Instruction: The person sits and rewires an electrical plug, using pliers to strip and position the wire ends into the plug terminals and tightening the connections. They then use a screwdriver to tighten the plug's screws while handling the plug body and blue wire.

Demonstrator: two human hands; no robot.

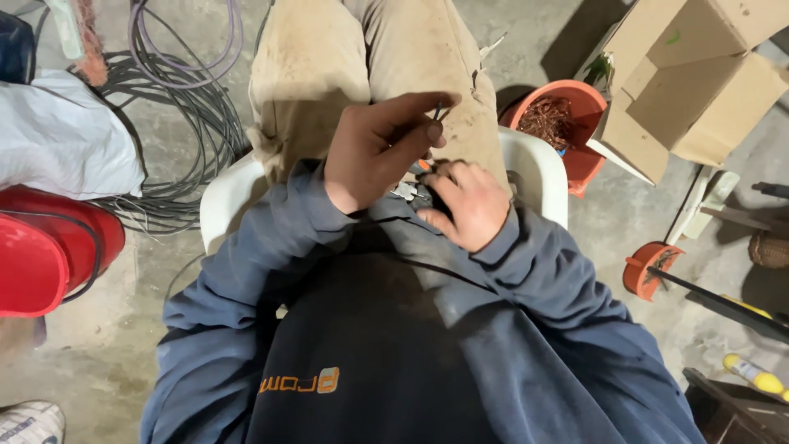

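Head view: left hand pinches one thin dark wire between thumb and forefinger, above the lap. Right hand is curled shut on a small metal tool, mostly hidden, orange grip barely showing. One white chair; one orange bucket of copper strands; two cardboard boxes, cut off

— How is the light?
— Dim and warm, coming from above; the floor is lit unevenly.
— Shadows?
— Deep across the torso, with a hard shadow behind the box.
— Sharpness?
— Fair at centre; the hands look slightly soft, the edges bend, and no glare shows.
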